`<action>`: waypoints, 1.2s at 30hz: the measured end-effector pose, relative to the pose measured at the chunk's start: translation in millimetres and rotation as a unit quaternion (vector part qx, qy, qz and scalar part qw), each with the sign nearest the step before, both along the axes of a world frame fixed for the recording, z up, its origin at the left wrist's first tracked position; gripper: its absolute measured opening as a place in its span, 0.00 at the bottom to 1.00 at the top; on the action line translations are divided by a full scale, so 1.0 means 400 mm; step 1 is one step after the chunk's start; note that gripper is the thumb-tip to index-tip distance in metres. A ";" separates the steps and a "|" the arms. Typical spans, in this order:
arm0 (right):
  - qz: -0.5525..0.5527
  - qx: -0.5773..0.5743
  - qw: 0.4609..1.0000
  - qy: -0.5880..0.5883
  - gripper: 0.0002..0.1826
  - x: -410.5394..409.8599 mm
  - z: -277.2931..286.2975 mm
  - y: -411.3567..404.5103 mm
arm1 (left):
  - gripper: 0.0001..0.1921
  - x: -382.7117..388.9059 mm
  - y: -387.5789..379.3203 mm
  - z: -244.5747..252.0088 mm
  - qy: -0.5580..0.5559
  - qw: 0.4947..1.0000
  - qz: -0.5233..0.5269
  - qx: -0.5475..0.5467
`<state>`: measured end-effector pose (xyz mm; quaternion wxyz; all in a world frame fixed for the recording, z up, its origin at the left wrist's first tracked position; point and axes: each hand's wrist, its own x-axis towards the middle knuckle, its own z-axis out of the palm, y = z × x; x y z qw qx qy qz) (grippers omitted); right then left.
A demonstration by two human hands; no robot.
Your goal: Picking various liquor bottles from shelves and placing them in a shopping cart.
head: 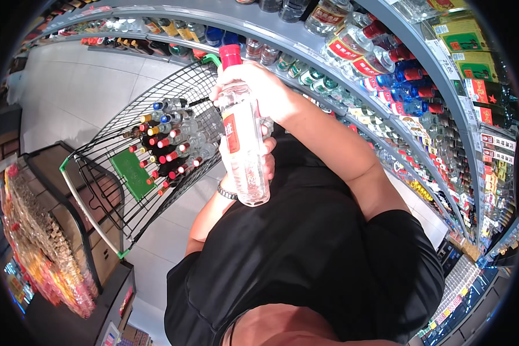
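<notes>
A clear glass bottle (242,173) with a red cap and a red-and-white label is held tilted in front of my chest, its cap away from me. My right hand (259,88) wraps around its neck and shoulder, just below the cap. Around the lower body closes my left hand (228,166), its fingertips showing on the far side and a dark banded watch (227,193) at the wrist. Between the hands, a small pale and red round part shows behind the bottle; what it belongs to is hidden.
A wire shopping cart (96,222) with green corners stands at the left, holding several capped bottles (186,140) and a green panel (132,174). Shelves (281,36) of bottles curve along the top and right. At the lower left, a display holds packaged goods (47,242).
</notes>
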<state>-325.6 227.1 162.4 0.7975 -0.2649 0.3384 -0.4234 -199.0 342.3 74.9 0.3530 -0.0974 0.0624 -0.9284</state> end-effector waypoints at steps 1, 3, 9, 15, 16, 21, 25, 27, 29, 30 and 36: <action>0.001 0.002 1.000 -0.013 0.09 -0.001 0.000 0.001 | 0.37 0.001 -0.001 0.003 -0.015 1.000 -0.001 -0.005; 0.000 0.024 1.000 0.000 0.10 -0.001 0.002 0.002 | 0.36 0.002 -0.006 0.007 -0.045 0.999 -0.001 -0.011; 0.014 0.038 0.999 -0.021 0.10 -0.007 0.006 0.000 | 0.35 -0.003 -0.009 0.015 -0.036 0.999 0.011 -0.032; -0.001 0.000 1.000 -0.011 0.13 0.005 -0.016 0.000 | 0.34 0.004 -0.005 0.014 -0.040 0.999 0.013 -0.024; -0.001 0.004 1.000 -0.010 0.13 0.007 -0.019 -0.002 | 0.34 0.004 -0.005 0.013 -0.039 0.999 0.012 -0.022; 0.004 0.015 1.000 -0.006 0.13 0.009 -0.020 -0.004 | 0.34 0.007 -0.004 0.013 -0.047 0.999 0.012 -0.016; -0.006 0.025 1.000 0.014 0.12 0.010 -0.009 -0.002 | 0.33 0.008 -0.009 0.016 -0.041 0.999 0.007 -0.012; -0.003 0.026 1.000 -0.011 0.09 0.011 -0.005 -0.003 | 0.32 0.009 -0.011 0.017 -0.038 0.999 0.006 -0.009; -0.001 0.035 0.999 -0.018 0.09 0.011 -0.004 -0.006 | 0.33 0.009 -0.013 0.014 -0.031 0.999 0.006 -0.013; 0.002 0.039 0.999 -0.019 0.09 0.011 -0.003 -0.008 | 0.33 0.009 -0.013 0.012 -0.028 0.999 0.006 -0.016; -0.003 0.028 0.999 -0.022 0.09 0.011 -0.002 -0.006 | 0.39 0.010 -0.019 -0.002 -0.002 0.999 0.000 -0.044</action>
